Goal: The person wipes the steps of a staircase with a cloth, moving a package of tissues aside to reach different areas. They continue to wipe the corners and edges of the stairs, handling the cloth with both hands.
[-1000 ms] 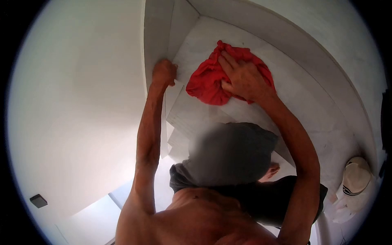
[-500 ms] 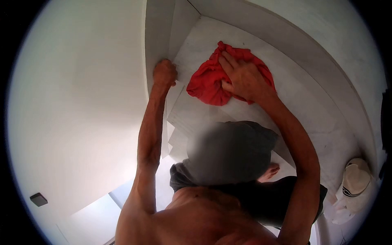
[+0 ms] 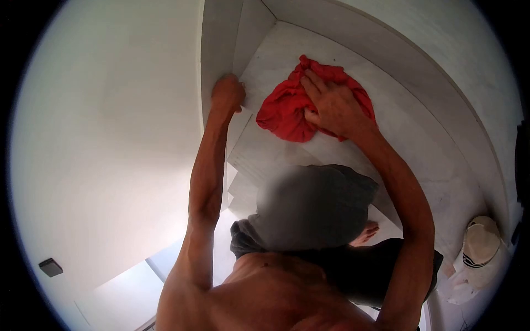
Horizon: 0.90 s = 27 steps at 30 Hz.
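A crumpled red cloth [image 3: 284, 113] lies on the pale stone-like surface of a stair landing. Flat on top of it rests my right hand [image 3: 335, 107], its fingers stretched out and the thumb apart, pressing into the folds. My left hand [image 3: 227, 94] is closed against the grey skirting along the left wall, left of the cloth and apart from it. Its fingers are curled and mostly hidden, so what they hold, if anything, does not show.
Steps [image 3: 248, 149] go down beneath the cloth toward my body. Grey skirting [image 3: 397, 49] curves along the far and right edge. A beige cap [image 3: 480, 243] lies at the right on a whitish plastic bag [image 3: 464, 289]. A dark square switch [image 3: 51, 267] sits on the left wall.
The whole view has shifted slightly to the right. My left hand has moved a little up along the skirting; my right hand stays on the red cloth in the same pose.
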{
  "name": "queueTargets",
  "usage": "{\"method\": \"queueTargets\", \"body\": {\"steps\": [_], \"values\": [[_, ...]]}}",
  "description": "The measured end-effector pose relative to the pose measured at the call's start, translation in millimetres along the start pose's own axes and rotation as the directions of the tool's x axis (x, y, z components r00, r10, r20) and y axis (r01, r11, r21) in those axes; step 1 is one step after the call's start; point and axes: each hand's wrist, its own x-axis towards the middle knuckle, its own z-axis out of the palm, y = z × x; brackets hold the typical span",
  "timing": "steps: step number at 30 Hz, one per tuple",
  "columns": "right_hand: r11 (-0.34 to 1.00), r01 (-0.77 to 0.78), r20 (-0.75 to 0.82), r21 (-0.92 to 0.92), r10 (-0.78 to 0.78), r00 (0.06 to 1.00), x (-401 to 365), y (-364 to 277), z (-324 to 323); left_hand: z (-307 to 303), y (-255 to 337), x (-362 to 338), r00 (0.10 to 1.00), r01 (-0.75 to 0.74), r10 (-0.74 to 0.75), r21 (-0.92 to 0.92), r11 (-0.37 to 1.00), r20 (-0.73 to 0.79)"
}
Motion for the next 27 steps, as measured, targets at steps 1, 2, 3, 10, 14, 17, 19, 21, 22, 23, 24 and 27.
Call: {"method": "queueTargets", "body": {"steps": [1,2,3,10,14,17,19,21,22,23,24,27], "values": [[1.000,-0.002,-0.004,0.008,0.002,1.000,0,0,-1,-1,5,0,1.000,0.029,-0.029,-0.009,1.000,0.003],[1.000,-0.007,-0.008,0.016,0.007,1.000,-1,1,-2,-2,7,-1,0.999,0.040,-0.040,-0.008,0.999,0.008],[1.000,-0.005,-0.010,0.015,0.005,1.000,-1,1,-2,-3,8,-2,0.999,0.050,-0.050,-0.005,0.999,0.011],[1.000,0.005,-0.013,0.013,-0.005,1.000,0,2,3,3,-20,19,0.959,-0.272,0.237,0.281,0.920,0.152],[1.000,0.011,-0.026,0.021,-0.010,1.000,-1,2,3,-12,6,-5,0.997,-0.058,0.052,0.093,0.994,0.061],[0.999,0.036,-0.084,0.025,-0.034,0.996,0,4,5,-10,1,2,0.995,-0.036,0.032,0.051,0.998,0.092],[0.999,0.026,-0.081,0.042,-0.022,0.996,-1,2,4,-6,-7,4,0.994,-0.055,0.054,0.010,0.998,0.097],[0.999,0.013,-0.066,0.044,-0.010,0.998,-2,2,2,0,-19,15,0.969,-0.233,0.221,0.115,0.966,0.111],[0.999,0.010,-0.055,0.040,-0.008,0.998,-2,1,1,2,-23,16,0.970,-0.225,0.215,0.091,0.970,0.115],[0.999,0.010,-0.047,0.034,-0.009,0.999,-1,0,1,3,-26,15,0.971,-0.217,0.208,0.066,0.974,0.119],[0.999,0.012,-0.052,0.042,-0.010,0.999,-1,0,0,-8,-10,3,0.985,-0.119,0.122,-0.035,0.992,0.120],[0.999,0.011,-0.059,0.052,-0.008,0.998,1,2,2,-8,0,-5,0.998,-0.027,0.036,-0.179,0.983,0.050]]}}
